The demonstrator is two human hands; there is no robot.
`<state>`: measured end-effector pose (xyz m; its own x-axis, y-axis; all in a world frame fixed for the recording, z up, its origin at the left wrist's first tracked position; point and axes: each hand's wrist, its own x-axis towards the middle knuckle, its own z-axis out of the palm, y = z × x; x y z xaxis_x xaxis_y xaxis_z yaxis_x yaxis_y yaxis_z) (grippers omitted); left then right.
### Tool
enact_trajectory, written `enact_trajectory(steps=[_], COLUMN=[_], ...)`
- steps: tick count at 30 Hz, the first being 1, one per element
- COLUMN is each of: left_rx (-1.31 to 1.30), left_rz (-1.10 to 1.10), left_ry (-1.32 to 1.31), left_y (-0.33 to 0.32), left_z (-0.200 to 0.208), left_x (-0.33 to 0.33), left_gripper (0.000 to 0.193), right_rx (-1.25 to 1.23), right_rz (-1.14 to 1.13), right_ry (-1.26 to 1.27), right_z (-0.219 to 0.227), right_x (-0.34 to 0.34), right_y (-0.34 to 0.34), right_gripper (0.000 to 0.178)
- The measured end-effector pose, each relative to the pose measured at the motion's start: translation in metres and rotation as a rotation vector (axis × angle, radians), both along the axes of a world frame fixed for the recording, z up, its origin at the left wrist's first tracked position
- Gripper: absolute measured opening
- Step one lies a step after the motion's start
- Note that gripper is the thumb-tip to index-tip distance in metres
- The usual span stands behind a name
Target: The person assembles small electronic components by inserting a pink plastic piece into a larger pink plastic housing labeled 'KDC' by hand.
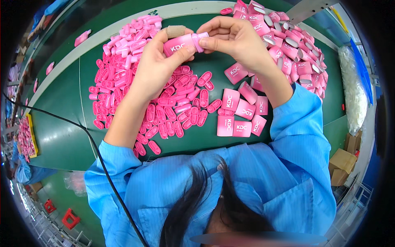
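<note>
Holding a pink case (pixel 180 44) between two hands over a green table (pixel 193 142)

Head view: reaches up and inward with both bare forearms out of blue sleeves (pixel 294 113), with elbows spread and wrists bent toward each other near the table's far side. Clamps the left hand (pixel 162 51) around the wide body of the case, with the thumb across the near face and a tan bandage (pixel 176 31) on one finger. Pinches the lighter pink end piece (pixel 198 40) between thumb and forefinger of the right hand (pixel 224 37).

Points the narrow end of the case toward the right hand, with the long axis running across, slightly up to the right. Turns its printed face toward the camera.

Has a heap of small pink oval parts (pixel 166 101) below and around the left forearm, and a pile of pink casings (pixel 288 50) to the right of the right hand. Shows a yellow-edged tray (pixel 33 136) of pink pieces at far left, a clear bag (pixel 353 90) of whitish contents at far right, and below it a cardboard box (pixel 342 161), contents too hard to tell.
</note>
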<state>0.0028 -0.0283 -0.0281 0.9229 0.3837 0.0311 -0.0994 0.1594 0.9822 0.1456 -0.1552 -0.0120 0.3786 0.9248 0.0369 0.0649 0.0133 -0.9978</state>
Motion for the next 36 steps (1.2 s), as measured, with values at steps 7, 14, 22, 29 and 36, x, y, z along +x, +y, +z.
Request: enact_trajectory(steps=[7,14,22,29,36], left_rx=[0.077,0.158,0.431,0.341,0.273], left_rz=[0.057,0.057,0.089,0.059,0.07], left_ry=[-0.024,-0.024,-0.102,-0.068,-0.111], left_y=[-0.005,-0.005,-0.007,-0.012,-0.01], left_z=[0.0,0.002,-0.002,0.003,-0.001], left_x=[-0.001,-0.002,-0.004,-0.006,-0.005], left_gripper=[0.032,0.029,0.027,0.026,0.024], right_rx=[0.112,0.084,-0.034,0.042,0.063], right_rz=[-0.103,-0.081,-0.017,-0.022,-0.064], right_ry=[-0.003,-0.078,-0.112,-0.222,-0.161], right_z=[-0.003,-0.004,0.005,0.003,0.0], right_x=[-0.009,-0.006,-0.008,-0.011,-0.018], right_y=[0.001,0.001,-0.004,-0.007,-0.003], right_gripper=[0.02,0.022,0.018,0.017,0.019])
